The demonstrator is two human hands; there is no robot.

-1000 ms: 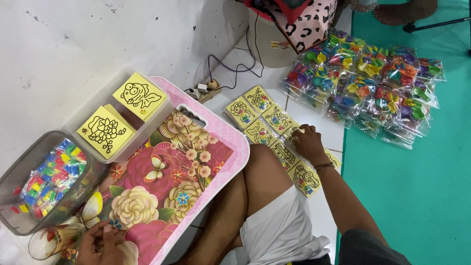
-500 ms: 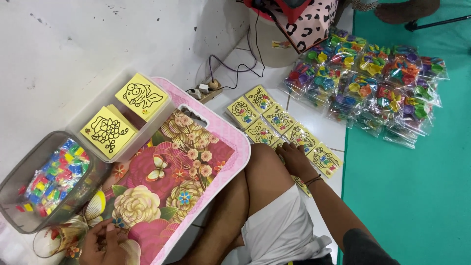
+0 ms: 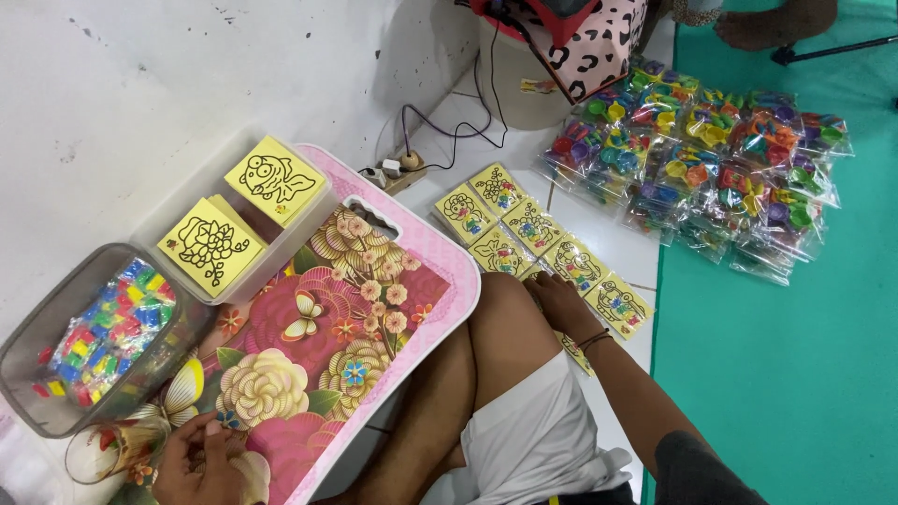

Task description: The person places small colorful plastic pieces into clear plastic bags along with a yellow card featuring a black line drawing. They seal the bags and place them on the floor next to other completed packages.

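White tiled floor [image 3: 599, 234] carries most of what lies about, with a teal mat [image 3: 795, 374] spread along its far side. On that mat sits a wide heap of clear packets [image 3: 711, 168] stuffed with bright plastic pieces. Nearer the person, across the lap, rests a pink floral tray [image 3: 327, 327] that serves as the worktop, printed with big flowers and butterflies.

At its upper edge stands a translucent box [image 3: 220, 234] with two stacks of yellow drawing cards [image 3: 241, 210] standing up in it, and just beside that a clear tub [image 3: 89, 341] holds small coloured packets. On the floor by the bent knee, yellow picture packets [image 3: 524, 229] lie in overlapping rows. A power strip [image 3: 398, 173] with dark cables lies near the wall.

The right hand [image 3: 561, 299] reaches down past the knee and lies flat, fingers spread, on the nearest of those yellow picture packets; whether it has pinched one I cannot tell. The left hand [image 3: 201, 463] sits at the tray's near corner with fingers curled together, seeming to pinch some small item, too tiny to make out.
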